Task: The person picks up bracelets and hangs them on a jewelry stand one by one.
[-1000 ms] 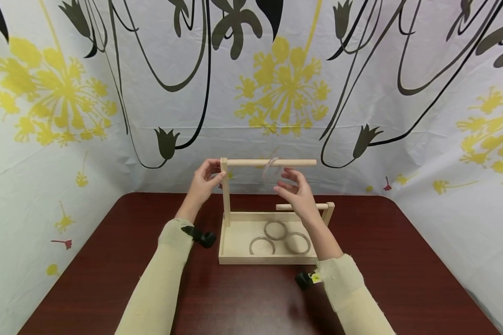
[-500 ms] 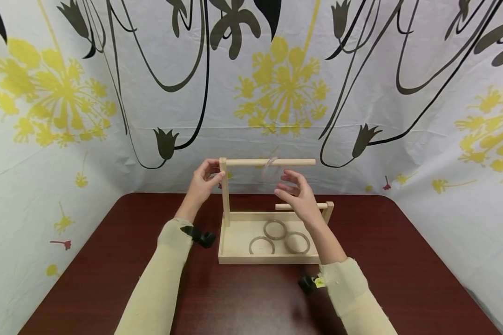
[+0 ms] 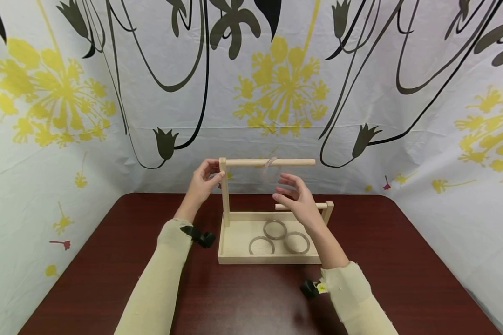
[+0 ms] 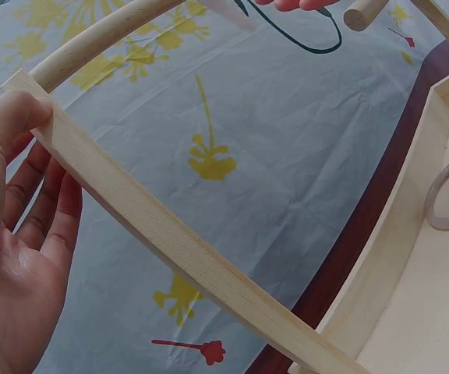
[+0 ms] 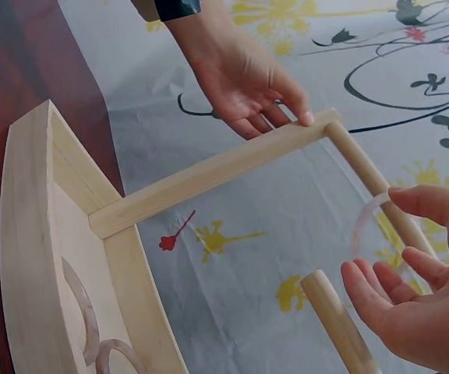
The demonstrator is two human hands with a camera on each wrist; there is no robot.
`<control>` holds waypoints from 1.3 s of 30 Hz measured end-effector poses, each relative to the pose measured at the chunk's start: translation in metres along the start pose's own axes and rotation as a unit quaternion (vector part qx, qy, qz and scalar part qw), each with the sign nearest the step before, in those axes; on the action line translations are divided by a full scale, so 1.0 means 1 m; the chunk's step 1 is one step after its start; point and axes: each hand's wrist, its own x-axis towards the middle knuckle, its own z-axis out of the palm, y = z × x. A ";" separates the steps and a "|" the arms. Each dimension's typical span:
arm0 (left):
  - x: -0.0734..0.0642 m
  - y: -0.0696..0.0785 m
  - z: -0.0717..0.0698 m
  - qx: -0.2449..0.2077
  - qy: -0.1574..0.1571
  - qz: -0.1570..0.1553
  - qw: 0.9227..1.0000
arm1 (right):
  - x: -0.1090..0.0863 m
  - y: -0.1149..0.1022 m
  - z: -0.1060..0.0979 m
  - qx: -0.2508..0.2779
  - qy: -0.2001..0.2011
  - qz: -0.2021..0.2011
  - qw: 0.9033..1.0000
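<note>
My left hand (image 3: 203, 181) grips the top of the tall wooden post (image 3: 226, 200), its thumb on the near face and fingers behind. From that post a wooden rod (image 3: 297, 162) runs right, and a pale translucent bangle (image 5: 358, 226) hangs around it. My right hand (image 3: 299, 200) is just right of and below the hanging bangle, fingers loosely curved with nothing held. In the right wrist view its thumb appears close to the bangle; whether they touch is unclear. Three more bangles lie in the wooden tray (image 3: 268, 261) of the stand, one being this bangle (image 3: 261, 237).
A shorter rod (image 3: 282, 206) on a low post (image 3: 329, 213) points left at the tray's right end, partly behind my right wrist. The stand sits on a dark red table (image 3: 251, 302). A patterned cloth (image 3: 218, 111) hangs behind the table.
My right hand has lowered slightly, away from the hanging bangle. The left hand keeps its hold on the post, and the bangles stay where they were.
</note>
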 end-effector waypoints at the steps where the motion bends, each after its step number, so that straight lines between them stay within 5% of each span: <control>1: 0.000 0.000 0.000 0.001 0.000 0.002 1.000 | -0.001 0.000 0.000 -0.001 -0.001 -0.002 1.000; 39: 0.000 0.000 -0.001 0.006 0.000 0.003 1.000 | -0.019 0.005 0.020 -0.016 -0.073 -0.049 0.996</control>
